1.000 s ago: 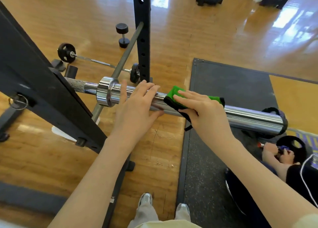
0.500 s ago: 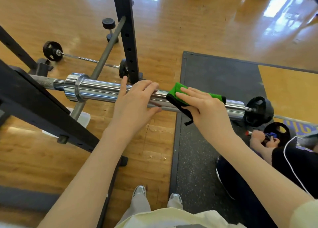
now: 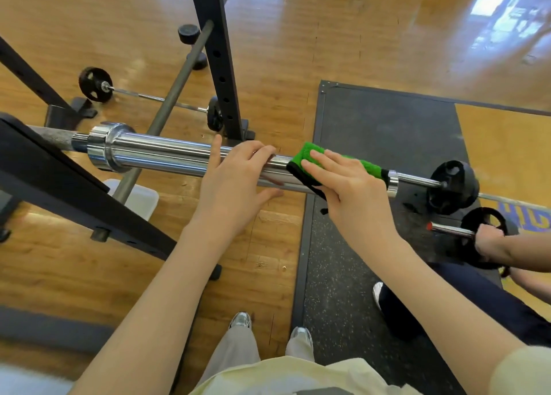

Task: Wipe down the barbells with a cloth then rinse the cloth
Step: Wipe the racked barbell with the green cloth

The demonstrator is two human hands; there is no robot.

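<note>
My right hand lies flat on the cloth, fingers straight, pressing it onto the bar; I cannot see if my thumb hooks under. My left hand is just beside it, fingers laid over the top of the bar and thumb under, loosely cupped, holding the bar steady. The cloth sits near the right end of the fat shiny sleeve, close to its tip. If I push too far right, I think the cloth could slip off the end and drop on the mat. A black strap hangs from the cloth and might catch. The bar could also roll if my left hand lets go. The cloth is bright green and fuzzy with a black edge, wrapped over the top. The bar is smooth, silver and very shiny, resting on the rack.
</note>
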